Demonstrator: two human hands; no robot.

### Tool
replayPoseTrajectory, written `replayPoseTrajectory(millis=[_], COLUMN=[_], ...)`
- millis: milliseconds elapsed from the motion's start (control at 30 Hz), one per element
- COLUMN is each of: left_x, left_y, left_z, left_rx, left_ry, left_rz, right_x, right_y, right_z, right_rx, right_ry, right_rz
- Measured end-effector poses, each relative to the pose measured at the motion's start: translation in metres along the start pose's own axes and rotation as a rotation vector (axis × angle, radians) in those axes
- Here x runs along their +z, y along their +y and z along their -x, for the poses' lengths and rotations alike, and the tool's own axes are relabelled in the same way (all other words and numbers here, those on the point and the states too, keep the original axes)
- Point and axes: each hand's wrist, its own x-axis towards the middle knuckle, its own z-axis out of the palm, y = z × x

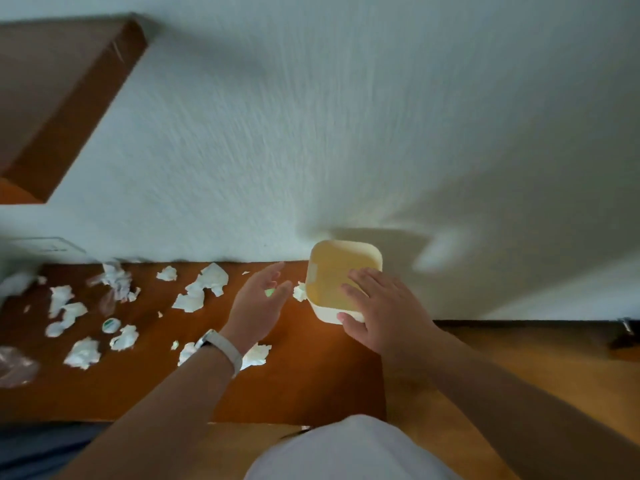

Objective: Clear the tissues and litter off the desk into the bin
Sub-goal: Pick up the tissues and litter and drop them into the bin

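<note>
The right hand (375,308) grips the near rim of the small cream bin (341,282), fingers curled over the edge into the opening and thumb on the outer wall, holding it at the right end of the desk (311,375), against the wall (346,133). The left hand (258,303), a pale band (225,349) on its wrist, hovers just left of the bin with its fingers loosely spread and nothing clearly held; a small green scrap (269,292) shows just beyond the palm. The step in hand looks like bringing the bin to the litter, and it would go best with the rim held level with or just under the desk edge, so the left hand can sweep pieces straight in rather than pick them one by one. One tissue (300,292) lies touching the bin's left side; the rest of the tissues (204,289) are scattered to the left, along with a round green-marked lid (110,324) and some clear plastic wrap (15,365). The desk ends just right of the bin, over bare floor (519,375), so the sweep should stop at the rim. Nothing upright stands in the way.
</note>
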Motion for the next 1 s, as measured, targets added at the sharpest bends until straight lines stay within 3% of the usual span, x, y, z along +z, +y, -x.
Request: replayPoseTrajectory(millis=[233, 433, 600, 1000], left_x=[-0.039, -0.064, -0.080, -0.101], left_y=[-0.033, -0.073, -0.127, -0.228], left_z=[0.054, 0.080, 0.081, 0.069], left_rx=[0.120, 0.153, 0.144, 0.233], left_ry=[0.107, 0.116, 0.064, -0.199], left_rz=[-0.369, -0.578, -0.640, -0.732], right_x=[0.023, 0.042, 0.074, 0.156], right_y=[-0.033, -0.073, -0.100, -0.173], right_z=[-0.028, -0.032, -0.033, -0.042], right_rx=[-0.276, -0.372, -0.338, -0.020], right_ry=[-0.030, -0.056, -0.129, -0.261], right_rz=[-0.069, -0.096, -0.081, -0.024])
